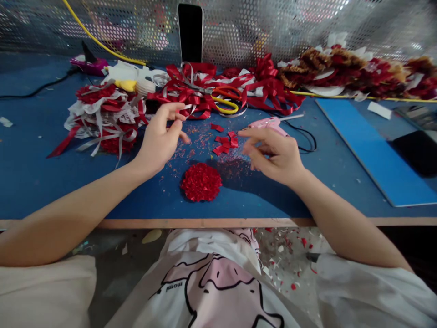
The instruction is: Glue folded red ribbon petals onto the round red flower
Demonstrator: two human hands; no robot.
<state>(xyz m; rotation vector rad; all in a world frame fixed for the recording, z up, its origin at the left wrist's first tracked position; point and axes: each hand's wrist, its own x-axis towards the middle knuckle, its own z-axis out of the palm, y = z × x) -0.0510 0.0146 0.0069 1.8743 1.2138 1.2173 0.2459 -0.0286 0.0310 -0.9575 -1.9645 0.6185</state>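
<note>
A round red ruffled rosette (201, 182) lies on the blue table near its front edge. Beyond it are several small cut pieces of red ribbon (223, 145) among tiny scraps. My left hand (162, 136) is raised left of these pieces, fingers apart and curved, holding nothing. To their right, my right hand (273, 152) hovers with its fingers loosely bent and apart, nothing visible in them. A pink glue gun (269, 124) lies just behind my right hand, which partly covers it. Scissors with orange and yellow handles (227, 105) rest on a heap of red and white ribbon (191, 98).
Left of my left hand sits a pile of red and white ribbon rosettes (105, 118). A phone (190, 34) stands upright at the back. On the right are a light blue board (375, 155), a black object (418, 152) and a row of brown and red ruffled pieces (358, 68).
</note>
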